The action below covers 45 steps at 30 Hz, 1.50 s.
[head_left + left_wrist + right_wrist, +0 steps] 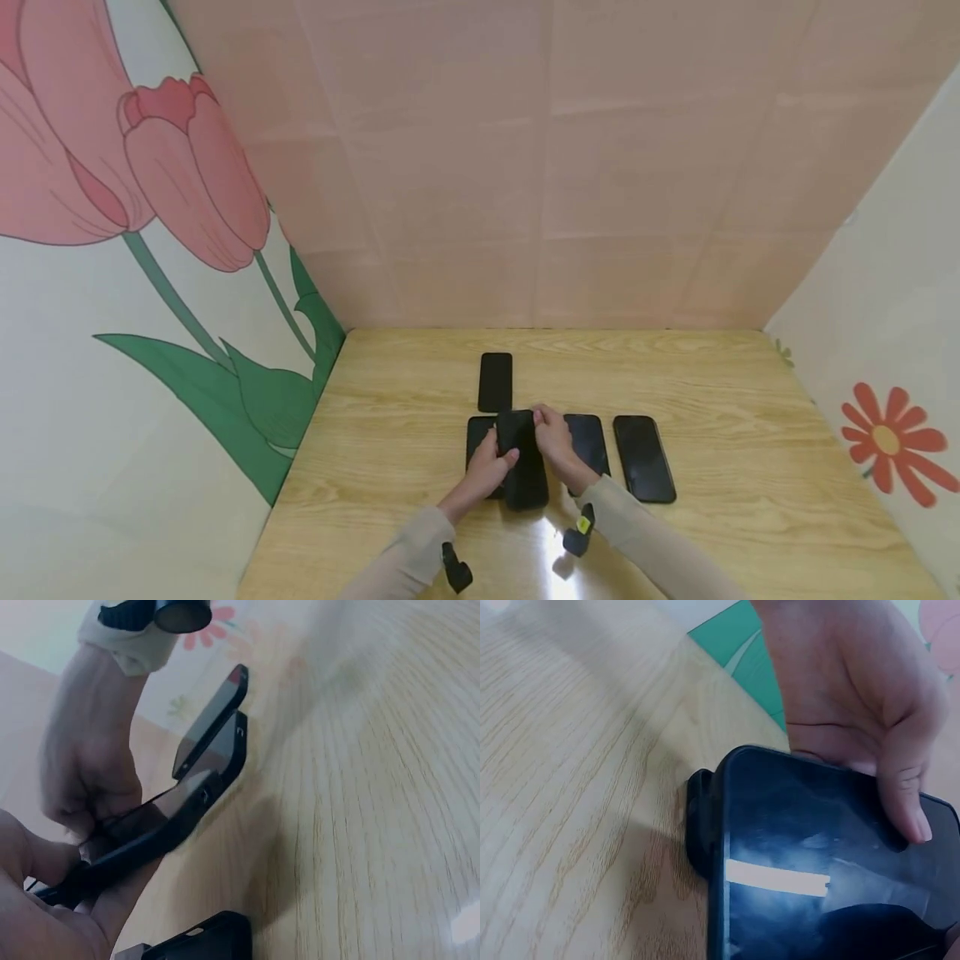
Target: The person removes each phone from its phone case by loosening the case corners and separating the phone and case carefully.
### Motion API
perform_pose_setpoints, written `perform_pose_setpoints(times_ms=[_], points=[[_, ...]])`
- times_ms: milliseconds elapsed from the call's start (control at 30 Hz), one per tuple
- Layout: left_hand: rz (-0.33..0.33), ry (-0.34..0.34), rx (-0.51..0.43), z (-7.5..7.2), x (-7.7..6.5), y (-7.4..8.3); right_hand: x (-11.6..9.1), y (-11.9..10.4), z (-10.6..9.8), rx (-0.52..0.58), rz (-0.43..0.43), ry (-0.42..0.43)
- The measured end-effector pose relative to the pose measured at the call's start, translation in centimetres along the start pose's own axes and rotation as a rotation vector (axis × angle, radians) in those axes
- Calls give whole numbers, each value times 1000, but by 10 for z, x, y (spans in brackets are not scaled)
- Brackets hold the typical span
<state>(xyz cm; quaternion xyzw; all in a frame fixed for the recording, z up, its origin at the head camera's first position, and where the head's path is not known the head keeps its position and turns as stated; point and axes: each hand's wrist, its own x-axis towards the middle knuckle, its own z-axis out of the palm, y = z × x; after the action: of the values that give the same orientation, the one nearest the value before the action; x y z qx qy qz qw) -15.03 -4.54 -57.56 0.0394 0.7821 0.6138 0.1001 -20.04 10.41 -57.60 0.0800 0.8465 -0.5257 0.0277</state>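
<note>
Above wood-grain table [750, 417], gripping black phone [528, 473] by its side with left hand [486, 469], pinching its upper corner with right hand [556, 438]; best held low (pressing lightly).

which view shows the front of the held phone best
Right wrist: the held phone has its front facing the camera up close, despite glare and cropping. The head view shows nearly all its front, but small; the left wrist view shows mostly its edge, at a slant.
</note>
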Motion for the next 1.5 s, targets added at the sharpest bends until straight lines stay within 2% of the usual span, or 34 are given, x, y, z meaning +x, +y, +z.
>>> perform_pose_setpoints(times_ms=[167,300,500,767,1033,1267,1500], points=[[-55,18,45,3,1,-4,-1,4,0,41,32,-21],[-93,18,41,4,1,-5,-2,6,-1,47,50,-41],[-110,12,16,3,-1,-2,0,6,-2,67,54,-45],[-141,1,2,2,0,2,4,6,-2,60,5,-16],[-159,-6,13,2,1,3,5,6,-5,111,-7,-54],[-138,-15,5,3,1,1,6,6,-9,134,61,-107],[-14,27,66,5,4,-1,5,6,-11,296,158,-159]])
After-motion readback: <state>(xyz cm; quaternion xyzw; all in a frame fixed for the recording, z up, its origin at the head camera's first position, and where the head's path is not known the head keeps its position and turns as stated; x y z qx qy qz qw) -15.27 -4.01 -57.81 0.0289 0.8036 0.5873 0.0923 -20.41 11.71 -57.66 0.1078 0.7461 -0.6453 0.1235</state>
